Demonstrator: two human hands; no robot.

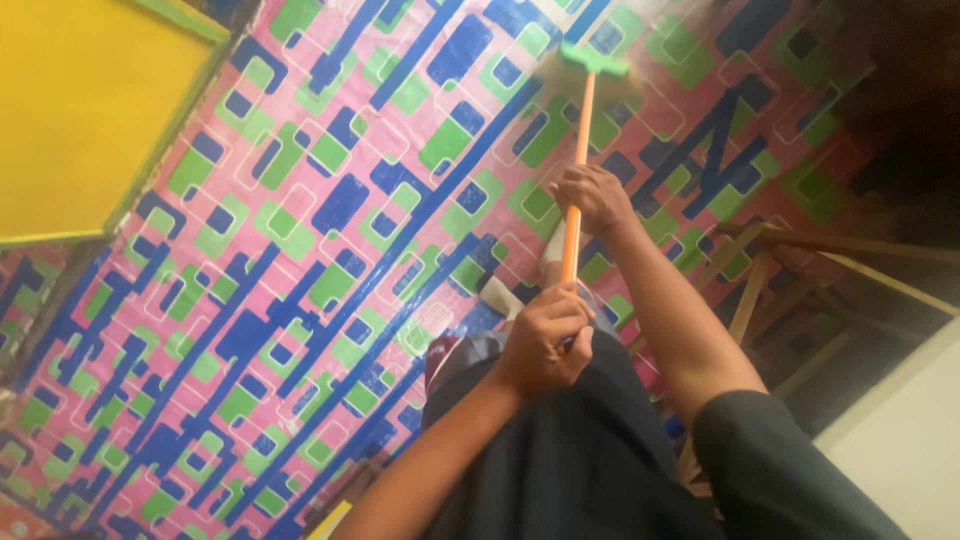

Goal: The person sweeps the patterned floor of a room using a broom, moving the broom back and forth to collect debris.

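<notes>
1. Gripping orange broom handle (573, 215): right hand (592, 197) wrapped shut above, left hand (541, 340) fisted shut on lower end.
2. Green broom head (594, 60) beyond grips on patterned floor (300, 250); bristles blurred, handle end hidden inside left fist.

You are holding a broom (579, 150) with a long, thin orange handle that runs almost straight away from you, leaning slightly to the right toward its far end. At that far end sits a bright green crossbar head with a tuft of pale, straw-coloured bristles, blurred, resting down on the patterned pink, blue and green floor covering (300, 250). Your left hand (541, 340) is closed round the near end of the handle, and your right hand (592, 197) is wrapped round it farther along, near the middle.
</notes>
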